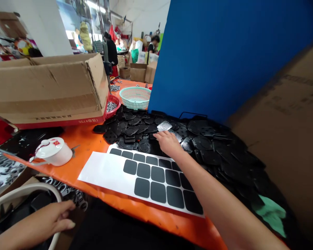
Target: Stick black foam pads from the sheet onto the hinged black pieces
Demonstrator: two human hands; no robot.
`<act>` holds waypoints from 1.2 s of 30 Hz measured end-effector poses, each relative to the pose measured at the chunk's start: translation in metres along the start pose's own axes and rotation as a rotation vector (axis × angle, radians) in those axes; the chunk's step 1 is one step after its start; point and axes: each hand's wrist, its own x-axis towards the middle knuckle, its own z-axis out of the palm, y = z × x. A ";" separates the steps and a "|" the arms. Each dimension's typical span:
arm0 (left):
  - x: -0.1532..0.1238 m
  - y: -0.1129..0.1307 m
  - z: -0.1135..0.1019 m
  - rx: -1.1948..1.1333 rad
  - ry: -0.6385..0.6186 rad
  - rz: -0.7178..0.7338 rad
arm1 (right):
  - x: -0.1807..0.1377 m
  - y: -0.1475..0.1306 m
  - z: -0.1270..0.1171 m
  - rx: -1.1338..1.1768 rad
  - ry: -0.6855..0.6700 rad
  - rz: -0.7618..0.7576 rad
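My left hand [59,216] hangs over the rim of a pale bin [50,189] with black pieces in it. Its thumb and fingers are apart, with nothing between them. At the near edge of a heap of flat black plastic pieces [203,146], my right hand [169,141] reaches palm down, its fingers stretched to the left. Its underside is hidden. Small black parts with ringed ovals [144,145] lie beside its fingertips. Under the right forearm lies a white sheet [101,170] bearing rows of black rounded-square stickers [158,191]; part of the left side is bare white.
A white lidded mug [54,151] stands on the orange tabletop [80,139]. Behind are a large cardboard box [44,86], a red basket [112,104] and a mint basket [135,97]. A blue panel [224,52] rises behind the heap. A green cloth [271,211] lies right.
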 end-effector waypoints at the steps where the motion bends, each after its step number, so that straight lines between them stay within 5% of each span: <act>1: 0.004 0.015 0.001 -0.015 -0.075 0.034 | 0.000 -0.001 -0.004 0.033 0.030 0.026; 5: 0.017 0.077 0.003 -0.060 -0.063 0.242 | -0.019 -0.015 -0.022 0.233 0.137 0.169; 13: 0.051 0.166 0.066 -0.012 0.467 0.754 | -0.110 -0.072 -0.030 1.064 -0.027 0.537; 16: 0.054 0.185 0.093 0.110 0.616 0.851 | -0.137 -0.089 -0.026 1.016 0.024 0.558; 20: 0.051 0.194 0.114 0.223 0.643 0.796 | -0.162 -0.104 -0.024 0.832 0.116 0.429; 25: 0.048 0.192 0.117 0.022 0.541 0.763 | -0.176 -0.113 -0.020 0.878 0.156 0.398; 36: 0.041 0.188 0.122 -0.243 0.738 0.996 | -0.186 -0.121 -0.001 1.614 0.113 0.742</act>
